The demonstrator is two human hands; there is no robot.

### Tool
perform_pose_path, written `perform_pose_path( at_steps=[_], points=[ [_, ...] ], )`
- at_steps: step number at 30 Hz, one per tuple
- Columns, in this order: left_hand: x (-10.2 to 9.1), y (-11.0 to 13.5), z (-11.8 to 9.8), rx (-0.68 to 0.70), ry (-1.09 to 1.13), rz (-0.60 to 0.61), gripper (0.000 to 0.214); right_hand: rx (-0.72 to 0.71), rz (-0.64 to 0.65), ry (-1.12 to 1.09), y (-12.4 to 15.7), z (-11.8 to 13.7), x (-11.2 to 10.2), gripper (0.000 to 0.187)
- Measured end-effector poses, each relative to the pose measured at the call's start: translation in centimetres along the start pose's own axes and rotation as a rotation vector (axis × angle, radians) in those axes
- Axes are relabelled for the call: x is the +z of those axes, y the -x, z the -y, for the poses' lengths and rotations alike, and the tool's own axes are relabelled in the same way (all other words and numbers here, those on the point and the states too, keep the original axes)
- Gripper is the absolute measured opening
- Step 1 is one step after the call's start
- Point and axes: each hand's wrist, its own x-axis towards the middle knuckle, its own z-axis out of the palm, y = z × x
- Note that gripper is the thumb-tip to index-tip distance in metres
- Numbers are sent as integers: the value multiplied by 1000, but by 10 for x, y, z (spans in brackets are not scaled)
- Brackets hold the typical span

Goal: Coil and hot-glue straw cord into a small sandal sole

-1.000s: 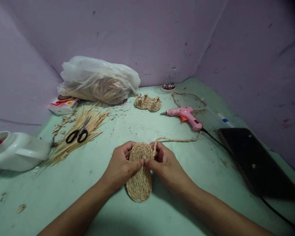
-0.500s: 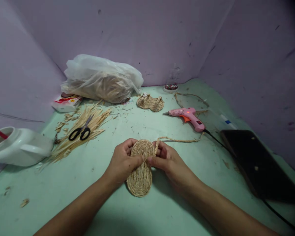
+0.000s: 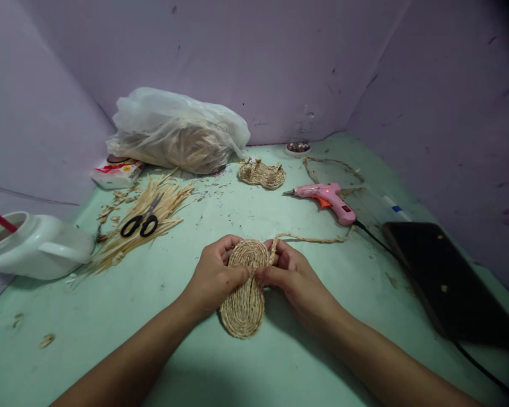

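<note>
A sole-shaped piece of coiled straw braid [image 3: 242,308] lies between my hands, long end toward me. My left hand [image 3: 220,277] grips its left edge, thumb on top and fingers curled behind. From the right, my right hand [image 3: 287,271] pinches the narrow middle, its thumb close to the left thumb. A loose tail of straw braid [image 3: 309,239] leaves the piece at its upper right, passes by my right fingers and stretches along the table toward the glue gun's cord. The fingers behind the piece are partly hidden.
A pink glue gun [image 3: 328,198] with a lit red light lies right of centre, near a dark tablet-like slab [image 3: 445,282]. Scissors [image 3: 146,222] rest on straw strips [image 3: 165,198]. Farther back are a small woven slipper [image 3: 261,174] and a plastic bag [image 3: 173,130]. A white jug [image 3: 61,246] stands left.
The whole view has shifted slightly. Both hands keep their hold on the coiled braid piece, with hardly any movement between them.
</note>
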Motion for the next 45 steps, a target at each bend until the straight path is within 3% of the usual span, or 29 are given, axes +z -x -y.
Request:
perform_pose_path(
  at_steps=[11,21,30,45],
  points=[
    [2,-1,1,18,-23,-53,30,20,-32,11,2,3,1,32],
    [-4,-1,7,4,107,-9,34,16,-34,29,1,1,0,38],
    [-4,0,4,13,73,11,34,-13,-95,154,2,-4,1,44],
    [-8,-4,10,-63,247,42,39,1,-88,60,0,-2,-1,47]
  ],
)
